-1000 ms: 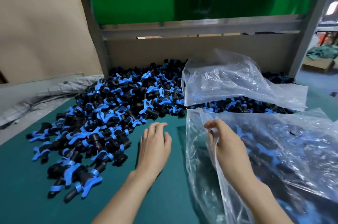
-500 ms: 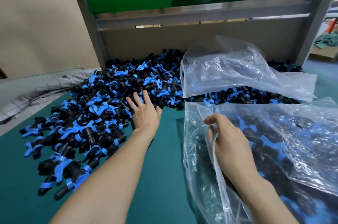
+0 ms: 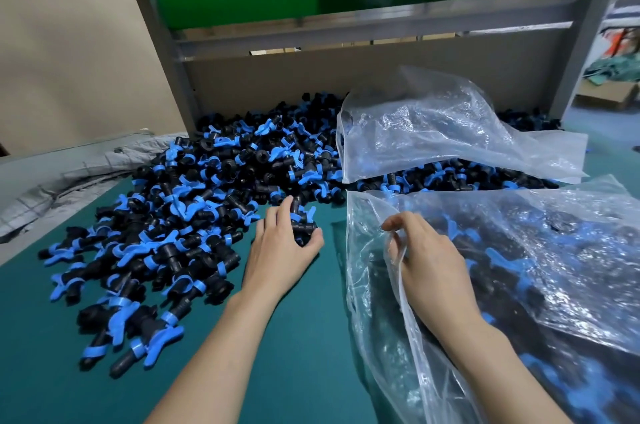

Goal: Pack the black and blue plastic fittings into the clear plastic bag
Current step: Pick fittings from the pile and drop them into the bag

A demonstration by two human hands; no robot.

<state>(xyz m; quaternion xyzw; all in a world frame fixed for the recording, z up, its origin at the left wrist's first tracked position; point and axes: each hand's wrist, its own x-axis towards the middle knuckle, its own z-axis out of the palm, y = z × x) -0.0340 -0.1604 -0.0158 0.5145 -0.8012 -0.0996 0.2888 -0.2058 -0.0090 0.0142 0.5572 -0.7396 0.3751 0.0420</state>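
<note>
A few fittings (image 3: 302, 222) are held in the grip of the left hand (image 3: 280, 250) beside the pile (image 3: 194, 202) on the bench (image 3: 294, 354), while the clear bag (image 3: 519, 285) mouth is pinched open by the right hand (image 3: 426, 257), so a carry across into it is probably needed next.

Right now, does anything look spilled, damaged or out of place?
Nothing stands out. The fittings lie in a loose heap on the green mat, as expected; the right hand holds the clear bag open.
</note>
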